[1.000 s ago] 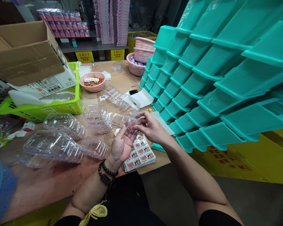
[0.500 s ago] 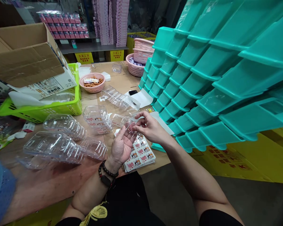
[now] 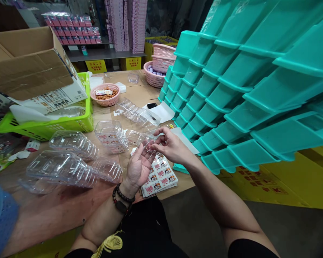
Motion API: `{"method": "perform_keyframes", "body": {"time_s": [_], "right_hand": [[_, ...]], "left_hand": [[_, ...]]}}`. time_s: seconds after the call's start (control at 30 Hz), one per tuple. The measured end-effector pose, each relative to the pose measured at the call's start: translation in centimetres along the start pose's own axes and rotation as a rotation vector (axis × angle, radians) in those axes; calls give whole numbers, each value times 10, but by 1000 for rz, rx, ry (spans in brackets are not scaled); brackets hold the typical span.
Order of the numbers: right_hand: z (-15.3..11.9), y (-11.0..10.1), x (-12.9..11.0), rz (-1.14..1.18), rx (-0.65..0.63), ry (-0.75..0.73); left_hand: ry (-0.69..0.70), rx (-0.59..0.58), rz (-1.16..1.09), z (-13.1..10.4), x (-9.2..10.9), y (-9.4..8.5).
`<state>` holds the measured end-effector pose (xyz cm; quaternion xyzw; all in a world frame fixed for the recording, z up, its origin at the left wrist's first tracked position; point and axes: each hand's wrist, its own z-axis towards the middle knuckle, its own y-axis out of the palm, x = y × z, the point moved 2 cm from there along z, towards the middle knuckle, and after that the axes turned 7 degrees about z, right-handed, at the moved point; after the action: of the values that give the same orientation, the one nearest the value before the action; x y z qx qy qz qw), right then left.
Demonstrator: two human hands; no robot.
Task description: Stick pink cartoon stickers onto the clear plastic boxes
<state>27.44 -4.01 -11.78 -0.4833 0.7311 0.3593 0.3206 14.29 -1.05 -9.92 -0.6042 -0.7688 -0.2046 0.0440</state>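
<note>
My left hand is turned palm up, its thumb and fingers closed around a clear plastic box. From the right, my right hand reaches in with thumb and index finger pinched at a small clear sticker with pink print, held against the box; the fingers partly cover it. Below both hands lies a stack of sticker sheets printed with cartoon cats and pink lettering. To the left of my left hand stand stacked clear boxes with cat and pink stickers showing on them.
More nested clear boxes lie at the left, and others farther back. A green basket holds a cardboard box. A pink basket contains small brown pieces. Stacked teal bins rise closely at right. A phone lies behind.
</note>
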Motion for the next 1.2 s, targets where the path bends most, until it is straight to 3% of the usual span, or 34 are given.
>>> {"method": "perform_keyframes", "body": {"time_s": [1.2], "right_hand": [[4, 1, 1, -75, -21, -9]], "left_hand": [[55, -36, 26, 7, -3, -3]]}}
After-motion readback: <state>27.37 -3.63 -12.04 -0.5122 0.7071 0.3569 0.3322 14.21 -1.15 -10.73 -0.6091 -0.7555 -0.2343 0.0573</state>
